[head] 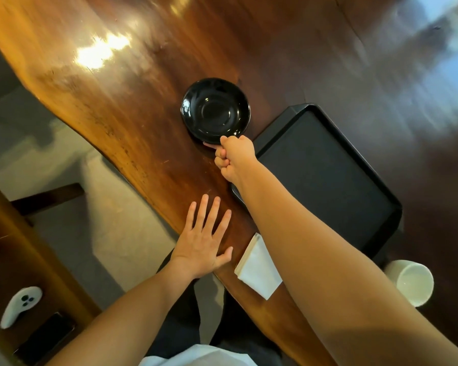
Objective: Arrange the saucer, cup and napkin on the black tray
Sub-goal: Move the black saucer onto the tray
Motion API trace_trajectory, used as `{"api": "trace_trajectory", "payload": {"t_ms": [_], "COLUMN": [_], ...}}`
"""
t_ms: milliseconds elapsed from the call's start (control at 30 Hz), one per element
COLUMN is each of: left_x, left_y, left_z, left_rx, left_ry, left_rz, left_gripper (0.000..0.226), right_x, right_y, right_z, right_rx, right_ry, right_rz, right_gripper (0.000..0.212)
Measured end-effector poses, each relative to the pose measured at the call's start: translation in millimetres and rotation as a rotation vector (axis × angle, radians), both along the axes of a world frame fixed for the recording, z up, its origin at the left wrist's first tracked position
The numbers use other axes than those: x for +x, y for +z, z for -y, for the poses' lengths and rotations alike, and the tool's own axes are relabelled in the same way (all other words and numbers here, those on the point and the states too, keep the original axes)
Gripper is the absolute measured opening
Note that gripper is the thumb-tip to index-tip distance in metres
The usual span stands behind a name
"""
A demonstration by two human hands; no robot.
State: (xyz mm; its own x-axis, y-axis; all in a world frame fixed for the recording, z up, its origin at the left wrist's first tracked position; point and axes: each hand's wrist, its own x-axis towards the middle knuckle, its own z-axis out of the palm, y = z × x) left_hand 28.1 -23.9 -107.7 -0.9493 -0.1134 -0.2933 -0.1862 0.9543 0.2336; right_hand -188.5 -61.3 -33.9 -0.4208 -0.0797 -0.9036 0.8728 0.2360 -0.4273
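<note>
A glossy black saucer [215,110] lies on the wooden table, left of the black tray [325,175]. My right hand [234,158] pinches the saucer's near rim, thumb on top and a fingertip under the edge. My left hand [205,240] rests flat and open on the table near its edge, holding nothing. A folded white napkin [258,268] lies at the table's edge, partly under my right forearm. A white cup [413,282] stands upright past the tray's near corner. Nothing is on the tray.
The wooden table [132,107] has a wavy live edge running diagonally; beyond it is grey floor. A lower wooden bench at the left holds a white controller [20,306] and a dark flat device [46,336].
</note>
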Motion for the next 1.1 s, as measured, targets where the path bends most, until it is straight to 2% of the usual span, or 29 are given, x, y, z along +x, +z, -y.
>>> {"api": "trace_trajectory", "payload": {"t_ms": [67,233,300,567,700,867,967,1100], "left_x": [0,-3,-2,-6,-5,-3,-3,-2], "left_y": [0,4,4,5,4,-1,-3,-4], "left_z": [0,1,2,0,1,0,1,-1], "left_rx": [-0.006,-0.016,-0.015,-0.029,-0.033,-0.042,-0.058,-0.059], "left_ry": [-0.002,-0.002,-0.001,-0.009,0.007,-0.012,-0.012,-0.014], "left_rz": [0.018,0.085,0.087,0.036,0.024,0.002,-0.013,-0.024], "left_gripper": [0.092,0.092,0.09,0.087,0.088,0.087,0.086,0.085], "right_x": [1,-7,-14,-35,-36,-37,-40,-42], "right_y": [4,20,26,38,35,29,25,16], "right_z": [-9,-43,-61,-139,-163,-179,-180,-182], "right_rx": [-0.029,-0.074,-0.107,-0.171,-0.189,-0.195,-0.194,-0.176], "right_ry": [-0.021,-0.064,-0.119,-0.353,-0.435,-0.498,-0.521,-0.525], "right_rz": [0.002,-0.001,-0.02,-0.102,-0.057,0.012,0.02,0.067], "right_gripper": [0.054,0.012,0.01,0.017,0.042,0.044,0.037,0.045]}}
